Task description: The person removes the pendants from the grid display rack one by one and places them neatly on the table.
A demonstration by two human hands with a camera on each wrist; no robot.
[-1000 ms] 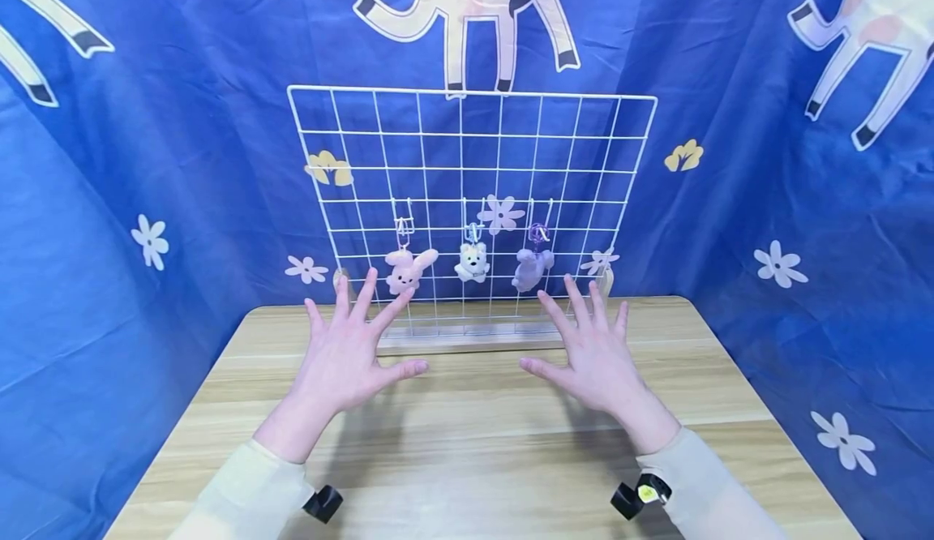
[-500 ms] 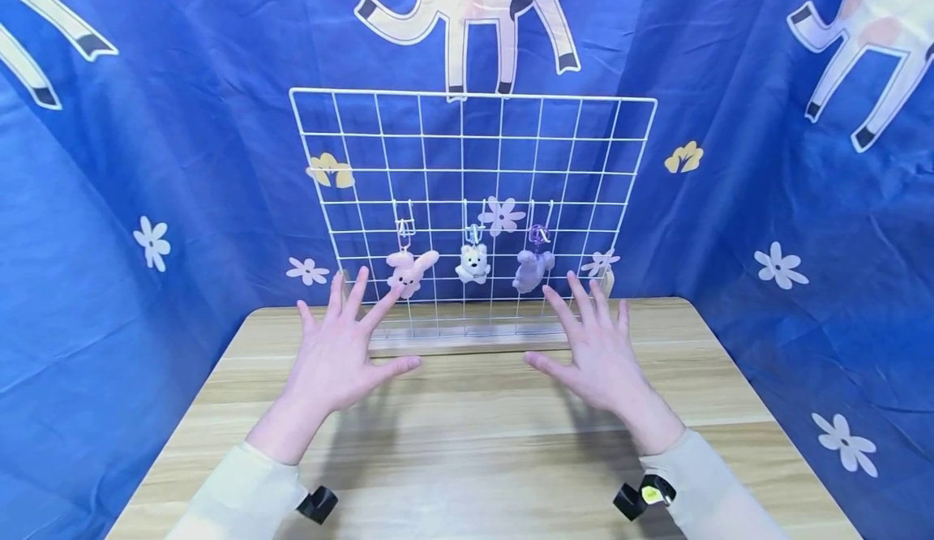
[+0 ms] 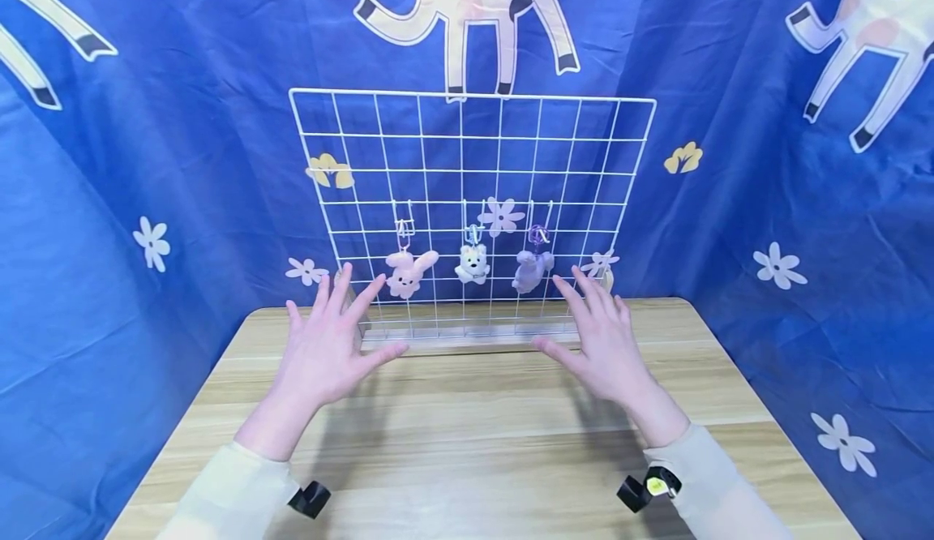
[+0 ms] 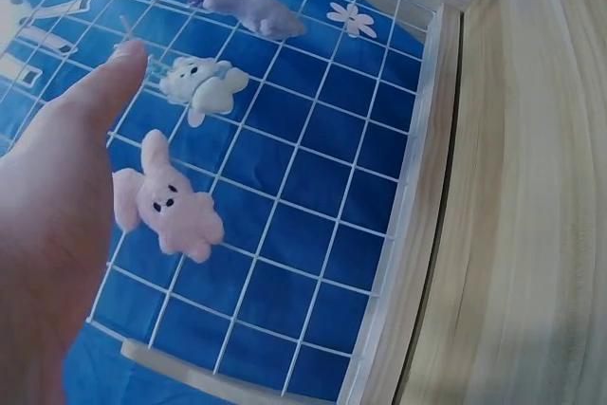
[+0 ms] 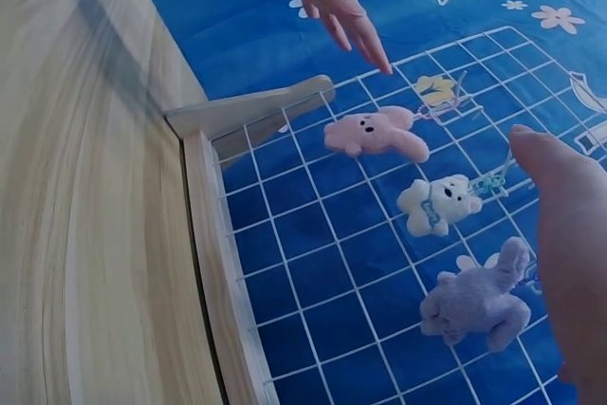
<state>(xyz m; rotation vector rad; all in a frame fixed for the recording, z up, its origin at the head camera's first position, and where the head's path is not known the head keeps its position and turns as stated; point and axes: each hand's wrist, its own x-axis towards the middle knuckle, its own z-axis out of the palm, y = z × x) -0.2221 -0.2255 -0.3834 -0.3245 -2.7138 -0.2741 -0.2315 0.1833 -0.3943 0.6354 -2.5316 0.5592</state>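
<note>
Three plush keychains hang from hooks on a white wire grid [image 3: 461, 136]. A pink bunny [image 3: 405, 274] is on the left, a white bear-like plush [image 3: 473, 263] in the middle, a purple plush [image 3: 533, 271] on the right with its back outward. My left hand [image 3: 323, 349] is spread in the air in front of the grid's lower left, nearest the pink bunny, holding nothing. To the right, my right hand [image 3: 604, 345] is also spread, nearest the purple plush and holding nothing. In the right wrist view the left hand [image 5: 327, 2] shows beyond the pink bunny.
The grid stands in a wooden base [image 3: 467, 344] at the back of a wood-grain table [image 3: 467, 443]. Blue printed cloth [image 3: 219, 199] surrounds the table at the back and both sides. A black wrist mount [image 3: 310, 499] sits below the left sleeve.
Both hands have drifted apart, the left hand to the left and the right hand slightly to the right. The plush keychains and grid stay in place.
</note>
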